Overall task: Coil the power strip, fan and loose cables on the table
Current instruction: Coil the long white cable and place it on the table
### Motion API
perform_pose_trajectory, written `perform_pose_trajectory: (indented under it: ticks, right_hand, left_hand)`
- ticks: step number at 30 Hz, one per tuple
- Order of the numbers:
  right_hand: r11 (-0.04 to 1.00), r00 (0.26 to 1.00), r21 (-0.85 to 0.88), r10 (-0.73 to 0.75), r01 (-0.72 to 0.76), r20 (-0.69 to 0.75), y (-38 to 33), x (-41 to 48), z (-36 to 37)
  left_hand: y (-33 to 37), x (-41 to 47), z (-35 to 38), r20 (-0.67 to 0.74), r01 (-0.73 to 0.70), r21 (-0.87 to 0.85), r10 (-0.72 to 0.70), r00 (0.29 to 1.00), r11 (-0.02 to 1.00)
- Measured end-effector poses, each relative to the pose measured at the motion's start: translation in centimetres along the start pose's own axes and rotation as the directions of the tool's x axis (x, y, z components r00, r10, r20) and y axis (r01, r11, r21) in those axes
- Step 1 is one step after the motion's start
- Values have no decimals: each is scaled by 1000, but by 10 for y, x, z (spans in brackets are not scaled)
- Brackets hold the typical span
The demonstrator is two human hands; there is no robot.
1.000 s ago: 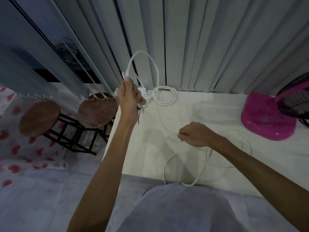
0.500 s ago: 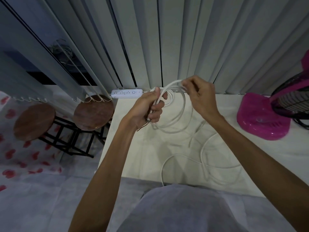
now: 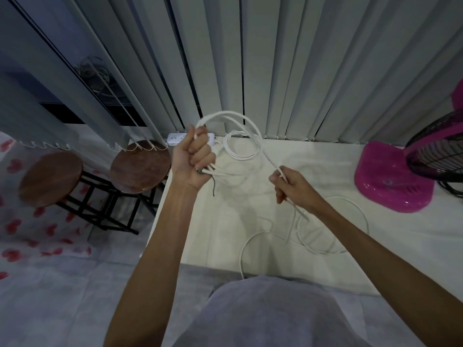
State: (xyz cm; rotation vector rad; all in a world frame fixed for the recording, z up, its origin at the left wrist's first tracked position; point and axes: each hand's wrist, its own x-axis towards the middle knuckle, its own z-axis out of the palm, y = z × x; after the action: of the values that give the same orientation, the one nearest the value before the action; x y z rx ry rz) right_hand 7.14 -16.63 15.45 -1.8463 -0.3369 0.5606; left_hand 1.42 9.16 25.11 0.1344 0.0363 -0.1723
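My left hand [image 3: 194, 159] is a fist around several loops of a white cable [image 3: 246, 126], held up above the table's far left corner. The cable arcs over and runs down into my right hand [image 3: 292, 187], which pinches it lower and to the right. Its loose remainder [image 3: 333, 249] lies in curves on the white table [image 3: 275, 171] and drops off the near edge. A white power strip [image 3: 176, 137] rests at the far left corner, partly behind my left hand, with its own small coil [image 3: 240, 155] beside it. A pink fan [image 3: 390, 179] stands at the right.
Grey vertical blinds [image 3: 275, 71] hang right behind the table. Two round brown stools [image 3: 140, 166] stand on the floor to the left of the table, on a white covering with red hearts. My grey-clad body fills the bottom centre.
My right hand has let go near the top of the loops and slid down and right along the cable. The left hand has kept its grip and added a loop.
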Motion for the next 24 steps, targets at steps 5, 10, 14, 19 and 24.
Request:
perform_pose_trajectory:
  ticks: [5, 10, 14, 19, 24]
  right_hand:
    - [889, 972, -457, 116, -9, 206, 40, -27, 6]
    - [762, 982, -645, 68, 63, 176, 60, -40, -10]
    - [855, 998, -518, 46, -14, 49, 46, -45, -10]
    - [660, 930, -738, 166, 143, 329, -8, -45, 15]
    - [563, 894, -717, -92, 410, 439, -70, -35, 30]
  left_hand:
    - [41, -6, -6, 0, -251, -177, 255, 967, 952]
    - [56, -16, -22, -71, -376, -145, 369, 927, 915]
    - [49, -16, -30, -226, -446, 182, 479, 848, 876]
    - [15, -1, -25, -244, -201, 768, 568, 786, 608]
    - [-40, 1, -32, -150, 143, 989, 249, 957, 48]
